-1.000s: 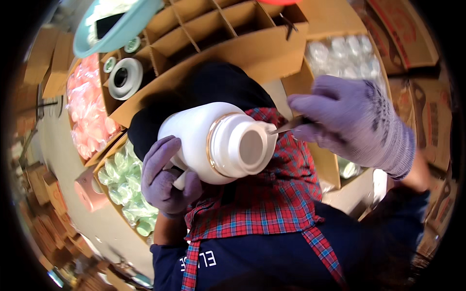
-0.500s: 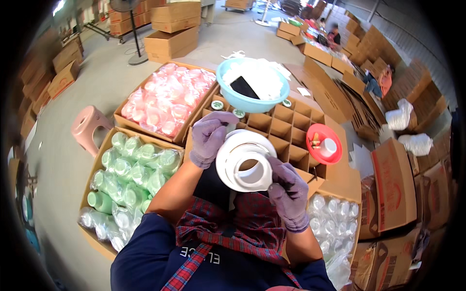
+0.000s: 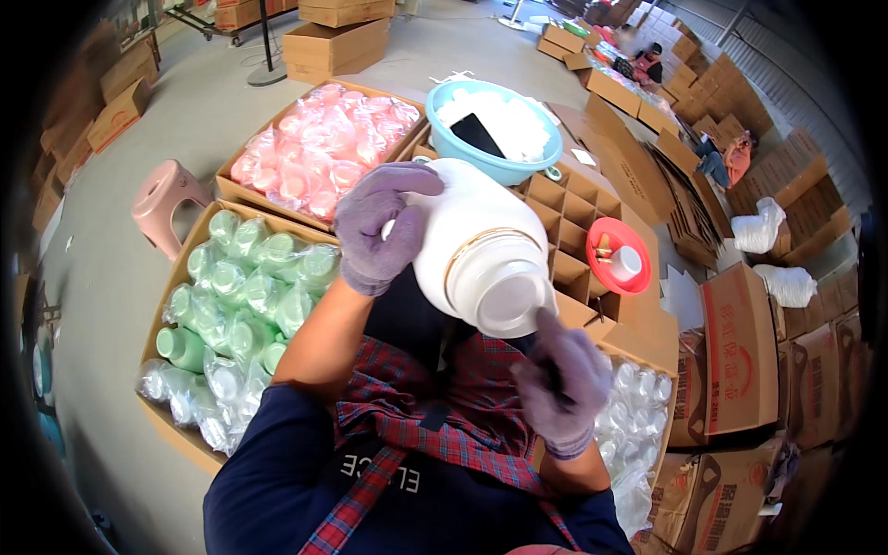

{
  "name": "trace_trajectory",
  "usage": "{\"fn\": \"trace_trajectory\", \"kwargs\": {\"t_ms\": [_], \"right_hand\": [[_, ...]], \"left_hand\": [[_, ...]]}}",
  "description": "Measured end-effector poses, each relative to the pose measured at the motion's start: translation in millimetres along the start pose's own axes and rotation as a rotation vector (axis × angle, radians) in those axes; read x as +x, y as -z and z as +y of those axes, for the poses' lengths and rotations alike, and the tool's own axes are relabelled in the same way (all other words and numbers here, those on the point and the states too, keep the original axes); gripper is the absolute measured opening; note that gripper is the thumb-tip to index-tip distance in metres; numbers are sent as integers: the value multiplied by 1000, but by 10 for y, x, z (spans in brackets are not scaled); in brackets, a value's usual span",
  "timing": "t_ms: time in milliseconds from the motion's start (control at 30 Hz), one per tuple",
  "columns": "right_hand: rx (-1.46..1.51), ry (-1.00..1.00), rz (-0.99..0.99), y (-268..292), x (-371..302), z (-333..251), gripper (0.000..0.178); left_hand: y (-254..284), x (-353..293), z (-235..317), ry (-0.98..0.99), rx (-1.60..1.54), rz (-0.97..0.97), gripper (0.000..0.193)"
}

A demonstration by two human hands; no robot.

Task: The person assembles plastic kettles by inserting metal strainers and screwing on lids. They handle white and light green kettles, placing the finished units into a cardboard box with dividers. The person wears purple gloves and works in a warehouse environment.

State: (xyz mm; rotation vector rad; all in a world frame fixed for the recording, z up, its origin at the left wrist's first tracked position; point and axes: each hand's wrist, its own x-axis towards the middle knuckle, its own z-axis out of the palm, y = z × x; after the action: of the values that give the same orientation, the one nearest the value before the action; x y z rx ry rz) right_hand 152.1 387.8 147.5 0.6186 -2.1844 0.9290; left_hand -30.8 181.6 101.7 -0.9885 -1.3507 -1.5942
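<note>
A white jug [image 3: 495, 213], likely a vacuum jug, with a gold ring round its shoulder is tilted in front of my apron, its round mouth facing me. My gloved left hand [image 3: 379, 227] is closed round the handle on its left side; the fingers hide most of that handle. At the lower right of the mouth is my gloved right hand [image 3: 562, 381], smeared by motion. Its fingertips are close to the rim, but whether they grip it I cannot tell.
Beyond the jug stand a divided carton [image 3: 564, 208], a blue basin [image 3: 444, 143] holding white pieces and a phone, and a red bowl [image 3: 601, 231]. Cartons of pink [image 3: 319, 153], green [image 3: 231, 319] and clear-wrapped [image 3: 634, 416] items surround me. A pink stool [image 3: 166, 203] stands left.
The jug has tipped, so more of its white side now shows, and it looks larger. My left hand has moved slightly left with it; my right hand has dropped a little lower and right.
</note>
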Motion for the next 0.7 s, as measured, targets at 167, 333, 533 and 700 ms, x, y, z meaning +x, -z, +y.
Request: {"fn": "trace_trajectory", "kwargs": {"t_ms": [167, 333, 533, 700], "right_hand": [[88, -249, -129, -118, 86, -35, 37], [178, -195, 71, -231, -16, 88, 13], [642, -627, 84, -124, -99, 127, 27], [396, -598, -233, 43, -176, 149, 28]], "left_hand": [[39, 34, 103, -39, 188, -70, 8], [27, -20, 169, -50, 279, -38, 14], [108, 3, 124, -107, 302, 25, 21], [196, 44, 138, -177, 357, -8, 20]]}}
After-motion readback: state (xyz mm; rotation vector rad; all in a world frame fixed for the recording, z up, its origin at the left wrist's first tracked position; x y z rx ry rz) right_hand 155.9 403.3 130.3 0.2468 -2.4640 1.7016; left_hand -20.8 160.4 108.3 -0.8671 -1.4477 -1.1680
